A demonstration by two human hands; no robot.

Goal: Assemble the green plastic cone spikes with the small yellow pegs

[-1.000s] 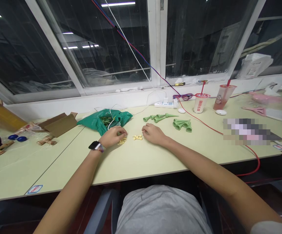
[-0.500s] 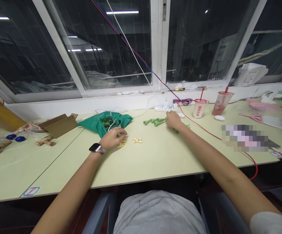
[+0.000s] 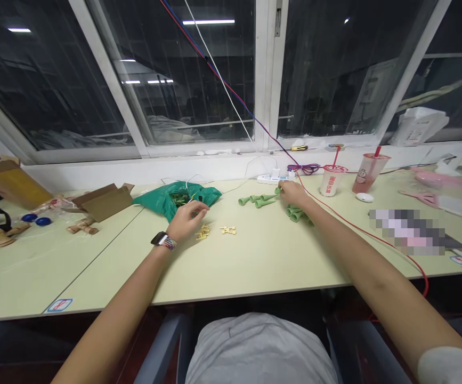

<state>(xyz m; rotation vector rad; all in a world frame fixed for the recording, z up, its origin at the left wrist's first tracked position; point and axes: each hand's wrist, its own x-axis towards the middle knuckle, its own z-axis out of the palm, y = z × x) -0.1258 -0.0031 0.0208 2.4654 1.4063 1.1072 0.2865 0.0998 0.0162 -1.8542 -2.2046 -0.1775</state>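
My left hand (image 3: pixel 187 220), with a watch on its wrist, hovers just above the table beside small yellow plastic pieces (image 3: pixel 203 232). Its fingers are bent with a gap to the thumb, and nothing shows in them. Another small yellow piece group (image 3: pixel 228 230) lies a little to the right. My right hand (image 3: pixel 292 193) reaches out near the power strip, fingers curled down; whatever they hold is hidden. Left of it lie several green cone-shaped pieces (image 3: pixel 263 202), and a cluster of similar green pieces (image 3: pixel 296 214) sits below it, partly behind the forearm.
An open green plastic bag (image 3: pixel 161 200) holds green pieces. At the back is a power strip (image 3: pixel 270 178). Two drink cups (image 3: pixel 332 181) and a red cable (image 3: pixel 348 216) are on the right. Cardboard box (image 3: pixel 106 202), wooden toys (image 3: pixel 82 226) and blue balls (image 3: pixel 42 221) lie left.
The whole view has shifted slightly, so things appear farther right. My left hand has drawn back a little from the yellow pieces. More of the green cluster shows below my right hand.
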